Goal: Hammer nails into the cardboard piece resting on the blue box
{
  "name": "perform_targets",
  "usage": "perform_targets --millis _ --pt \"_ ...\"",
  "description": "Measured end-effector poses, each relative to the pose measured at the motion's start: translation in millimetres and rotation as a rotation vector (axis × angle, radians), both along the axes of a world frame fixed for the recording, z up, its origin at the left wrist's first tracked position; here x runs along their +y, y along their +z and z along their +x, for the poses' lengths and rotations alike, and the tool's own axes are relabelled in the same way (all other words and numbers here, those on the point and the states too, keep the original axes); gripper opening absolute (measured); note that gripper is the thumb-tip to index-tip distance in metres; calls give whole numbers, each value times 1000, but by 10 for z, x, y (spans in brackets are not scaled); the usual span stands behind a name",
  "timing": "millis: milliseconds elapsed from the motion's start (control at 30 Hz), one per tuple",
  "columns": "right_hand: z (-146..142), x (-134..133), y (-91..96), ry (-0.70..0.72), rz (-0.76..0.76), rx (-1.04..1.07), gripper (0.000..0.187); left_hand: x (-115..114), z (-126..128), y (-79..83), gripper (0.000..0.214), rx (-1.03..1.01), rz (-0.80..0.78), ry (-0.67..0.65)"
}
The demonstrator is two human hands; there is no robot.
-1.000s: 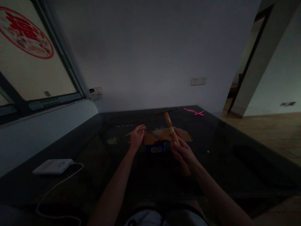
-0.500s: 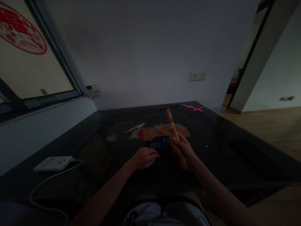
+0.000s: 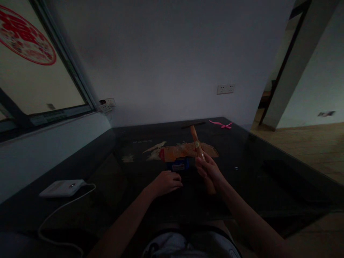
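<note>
My right hand (image 3: 209, 168) is wrapped round the wooden handle of a hammer (image 3: 197, 143). Its narrow dark head points away from me, over the far part of the dark table (image 3: 129, 200). My left hand (image 3: 168, 182) rests on the tabletop with its fingers curled in; whatever lies under them, if anything, is hidden. Just beyond that hand is a small blue box (image 3: 178, 165) with a pale label. Behind the box lies a flat brown piece (image 3: 172, 154), like cardboard, with a red patch at its left end. The hammer handle passes in front of its right part.
A white power bank (image 3: 60, 189) with a white cable (image 3: 57, 205) sits at the left. A pink ribbon-like strip (image 3: 221, 124) lies at the far right corner. At the right is a dark flat object (image 3: 292, 181). The wall (image 3: 166, 64) stands behind the table.
The view has shifted slightly. My left hand's fingers are curled a little more, and the hammer head appears slightly lower. My right hand keeps its hold.
</note>
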State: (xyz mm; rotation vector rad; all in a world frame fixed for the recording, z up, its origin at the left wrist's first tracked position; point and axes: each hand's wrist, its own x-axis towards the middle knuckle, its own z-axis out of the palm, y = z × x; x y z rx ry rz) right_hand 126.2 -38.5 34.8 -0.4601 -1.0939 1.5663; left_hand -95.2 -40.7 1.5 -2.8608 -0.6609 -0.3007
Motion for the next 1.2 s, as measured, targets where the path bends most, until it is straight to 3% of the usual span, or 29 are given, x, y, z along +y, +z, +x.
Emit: perform_targets --millis 367,633,833,967,1067,1200 --pt "14 -12 0 -8 12 -13 38 18 109 -95 17 17 215 -42" --pt "16 -8 11 -26 2 -2 39 -31 214 -106 16 -35 141 -42" --pt "12 -26 32 -38 -9 16 39 -69 216 -45 12 -234 154 -45" --pt "13 -14 10 -42 -3 17 40 -130 203 62 8 -422 167 -34" --pt "18 5 -17 -47 3 -23 43 -157 188 238 8 -630 163 11" --pt "13 1 -18 -54 4 -97 46 24 164 558 9 -945 148 233"
